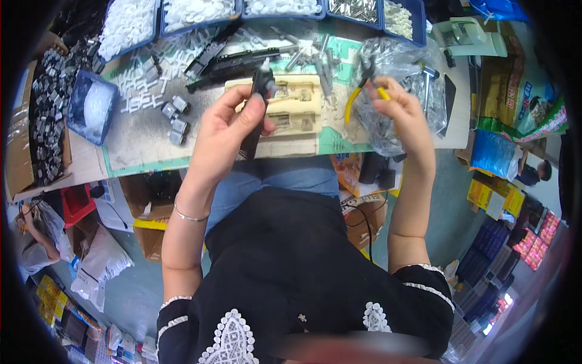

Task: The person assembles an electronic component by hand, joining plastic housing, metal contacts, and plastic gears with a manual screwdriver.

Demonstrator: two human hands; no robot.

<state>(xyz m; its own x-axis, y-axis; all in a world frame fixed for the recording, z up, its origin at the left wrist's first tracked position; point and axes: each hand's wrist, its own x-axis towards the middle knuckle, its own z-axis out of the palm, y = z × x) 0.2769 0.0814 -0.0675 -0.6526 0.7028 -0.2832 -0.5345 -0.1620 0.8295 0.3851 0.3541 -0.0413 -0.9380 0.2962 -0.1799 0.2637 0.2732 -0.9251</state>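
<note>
My left hand is closed around a long black plastic part, held upright, with a small pale piece at its upper end. Just beyond it on the table lies a cream-coloured block with shaped recesses. My right hand grips a pair of pliers with yellow handles, jaws pointing away from me and apart from the black part. Slight blur covers the right fingers. Beside that hand is a clear plastic bag. More long black parts lie behind the block.
Blue bins of white pieces and metal pins line the far edge. White plastic pieces and metal-and-black blocks lie left, near a blue tray and a carton. Another person's hand shows far left.
</note>
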